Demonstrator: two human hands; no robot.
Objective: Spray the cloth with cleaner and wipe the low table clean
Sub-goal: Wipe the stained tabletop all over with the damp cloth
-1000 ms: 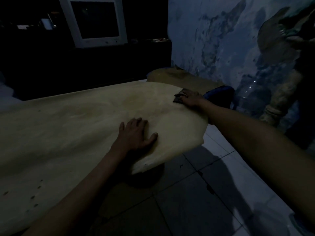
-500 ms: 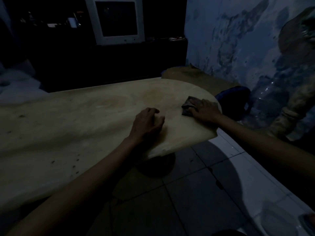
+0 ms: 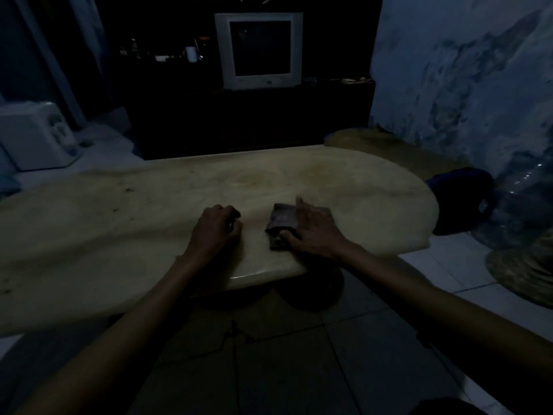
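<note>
No readable text, label or number anywhere; monitor (image 3: 258, 50) front markings too dim to read.

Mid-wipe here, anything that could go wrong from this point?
The right hand presses the cloth near the table's front edge, so a stroke toward you could drag it off onto the floor. Dark specks far left may get missed in this dim light.

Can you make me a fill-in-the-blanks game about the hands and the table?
1. The folded dark cloth lies under the ____ hand.
2. The left hand rests on the pale oval low table with its fingers ____.
3. The grey boxy television has a ____ screen.

Missing words: right; curled; dark
</note>
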